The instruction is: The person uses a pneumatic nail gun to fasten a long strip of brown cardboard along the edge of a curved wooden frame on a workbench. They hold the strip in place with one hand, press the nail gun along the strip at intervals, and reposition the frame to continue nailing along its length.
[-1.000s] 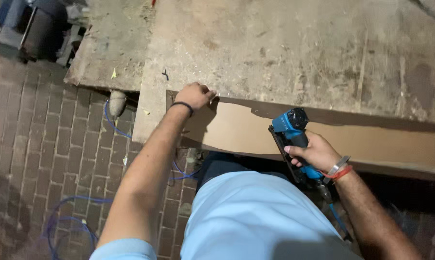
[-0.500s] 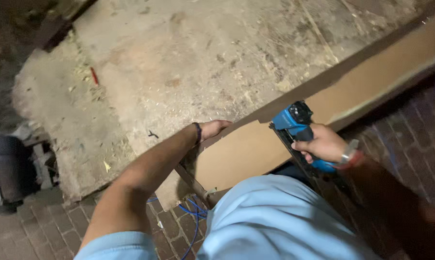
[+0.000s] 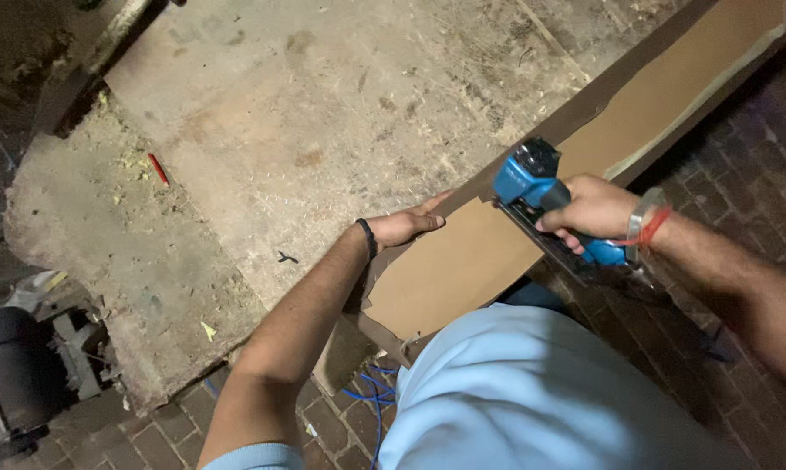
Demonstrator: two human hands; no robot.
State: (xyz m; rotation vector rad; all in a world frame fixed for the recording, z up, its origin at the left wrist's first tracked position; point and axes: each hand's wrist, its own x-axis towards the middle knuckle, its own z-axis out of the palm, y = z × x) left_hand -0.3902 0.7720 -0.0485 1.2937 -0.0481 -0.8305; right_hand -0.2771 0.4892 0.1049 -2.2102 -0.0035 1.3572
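Two hands on it | right hand [image 3: 595,211] gripping blue nail gun [image 3: 541,196] against cardboard strip [image 3: 462,265] on desk [image 3: 323,130] edge | left hand [image 3: 403,226] flat, open, pressing cardboard | gun's nose hidden, blue hose [image 3: 371,396] half cut off

Seen from above: left hand [image 3: 403,225] flat, fingers together, pressing the near edge of a tan cardboard sheet [image 3: 462,265] against the side of a rough, dusty wooden board [image 3: 323,122]. Right hand [image 3: 591,209] wrapped around a blue staple gun [image 3: 543,193], nose against the cardboard just right of the left hand. Red pencil [image 3: 158,168] far left on the board. Blue hose [image 3: 371,396] on the brick floor [image 3: 323,426] below.
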